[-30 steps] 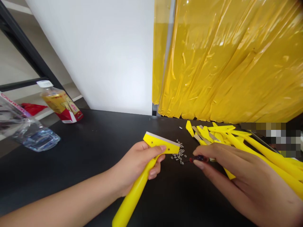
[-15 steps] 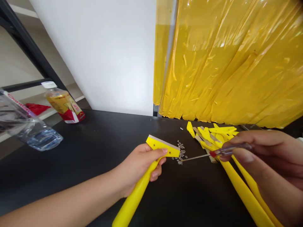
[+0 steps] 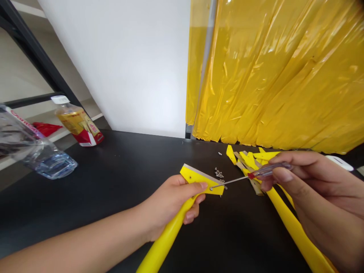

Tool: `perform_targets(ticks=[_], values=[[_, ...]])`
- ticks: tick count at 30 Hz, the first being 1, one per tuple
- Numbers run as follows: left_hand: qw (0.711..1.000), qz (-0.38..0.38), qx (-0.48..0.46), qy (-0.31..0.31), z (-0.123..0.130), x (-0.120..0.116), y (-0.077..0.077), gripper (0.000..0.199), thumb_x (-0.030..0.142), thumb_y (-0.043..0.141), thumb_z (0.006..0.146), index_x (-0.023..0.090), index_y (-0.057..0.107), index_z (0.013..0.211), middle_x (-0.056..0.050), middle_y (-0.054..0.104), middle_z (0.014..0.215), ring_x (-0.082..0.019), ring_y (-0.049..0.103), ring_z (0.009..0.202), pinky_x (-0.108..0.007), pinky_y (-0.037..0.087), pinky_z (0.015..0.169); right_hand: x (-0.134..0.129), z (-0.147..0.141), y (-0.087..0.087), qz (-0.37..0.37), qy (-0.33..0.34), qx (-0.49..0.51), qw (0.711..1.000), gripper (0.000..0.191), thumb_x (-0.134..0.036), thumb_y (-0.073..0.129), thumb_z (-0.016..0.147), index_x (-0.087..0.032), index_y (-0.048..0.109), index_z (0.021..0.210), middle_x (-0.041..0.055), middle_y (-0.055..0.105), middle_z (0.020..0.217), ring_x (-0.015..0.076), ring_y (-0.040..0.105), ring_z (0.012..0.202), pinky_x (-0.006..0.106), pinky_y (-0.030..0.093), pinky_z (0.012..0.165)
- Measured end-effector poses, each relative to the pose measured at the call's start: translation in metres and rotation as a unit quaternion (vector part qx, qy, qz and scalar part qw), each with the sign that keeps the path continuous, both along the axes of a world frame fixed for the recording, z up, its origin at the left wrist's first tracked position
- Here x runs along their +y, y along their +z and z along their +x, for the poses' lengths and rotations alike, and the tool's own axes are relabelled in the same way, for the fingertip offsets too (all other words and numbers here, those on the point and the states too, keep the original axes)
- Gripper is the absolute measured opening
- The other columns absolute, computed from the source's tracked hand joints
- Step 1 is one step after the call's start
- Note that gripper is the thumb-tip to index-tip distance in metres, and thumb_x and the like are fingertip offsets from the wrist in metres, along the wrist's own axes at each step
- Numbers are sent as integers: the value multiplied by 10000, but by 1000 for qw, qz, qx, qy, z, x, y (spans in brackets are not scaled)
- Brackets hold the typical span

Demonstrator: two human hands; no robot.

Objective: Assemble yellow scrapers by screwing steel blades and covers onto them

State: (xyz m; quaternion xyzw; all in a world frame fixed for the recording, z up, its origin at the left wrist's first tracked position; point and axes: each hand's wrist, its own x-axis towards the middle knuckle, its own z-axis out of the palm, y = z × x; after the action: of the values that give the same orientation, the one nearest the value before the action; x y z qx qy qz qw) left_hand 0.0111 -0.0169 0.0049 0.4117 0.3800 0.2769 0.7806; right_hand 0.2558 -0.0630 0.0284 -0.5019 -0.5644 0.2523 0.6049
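Note:
My left hand (image 3: pixel 179 195) is wrapped round the neck of a yellow scraper (image 3: pixel 167 237), thumb pressed on its flat head. A pale blade edge runs along the head's far side, and one bare hole shows near the left end. My right hand (image 3: pixel 309 189) grips a screwdriver (image 3: pixel 269 171) with a clear purplish handle and red collar. Its thin shaft slants left, and the tip meets a small screw (image 3: pixel 211 189) at the hole near the head's right end. Behind the head lies a small heap of loose screws and nuts (image 3: pixel 218 173) on the black table.
More yellow scraper parts and handles (image 3: pixel 247 161) are piled at the right, partly behind my right hand. A clear bottle (image 3: pixel 54 161) and a red-and-gold drink bottle (image 3: pixel 81 125) stand at the left. Yellow plastic sheeting (image 3: pixel 273 76) and a white panel (image 3: pixel 127 68) border the table's back.
The screwdriver tip has moved from the screw heap on the table up to the scraper head, where a screw now sits at the right hole. The scraper has shifted slightly right and down.

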Motion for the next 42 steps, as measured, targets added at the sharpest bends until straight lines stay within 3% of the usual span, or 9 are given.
perform_targets(ticks=[8,14,23,32,42], values=[[1000,7,5,-3,0,0,0,335,371,682,953,167,590,703,49,457,535,-68,397,425,-209,317,452,8,6,-1,-36,23,55,998,193,-335,796,882,-279,747,1060,48,770,896,185,739,787,227,634,715],[1000,9,2,-4,0,0,0,330,363,681,948,167,593,698,51,457,542,-67,401,420,-209,321,448,10,7,-1,-53,25,55,997,218,-377,808,867,-274,741,1047,51,780,881,190,744,740,229,632,660],[1000,0,-11,-3,1,0,-1,317,341,662,962,167,589,708,44,474,541,-69,407,426,-202,327,447,13,8,-2,-65,41,49,996,216,-388,792,888,-265,730,1055,49,777,873,177,738,742,232,620,704],[1000,-2,-8,-1,0,-1,-1,318,330,658,965,167,584,703,42,476,529,-67,406,414,-199,327,443,11,6,-1,-50,12,21,998,217,-382,796,878,-276,738,1058,51,786,893,197,745,753,242,627,646],[1000,-5,-10,-8,0,0,-2,338,355,668,963,156,585,702,45,466,615,-51,403,432,-203,326,448,-1,-2,-5,22,-38,-67,997,205,-312,802,861,-314,751,1059,24,777,952,221,771,829,275,652,764]])
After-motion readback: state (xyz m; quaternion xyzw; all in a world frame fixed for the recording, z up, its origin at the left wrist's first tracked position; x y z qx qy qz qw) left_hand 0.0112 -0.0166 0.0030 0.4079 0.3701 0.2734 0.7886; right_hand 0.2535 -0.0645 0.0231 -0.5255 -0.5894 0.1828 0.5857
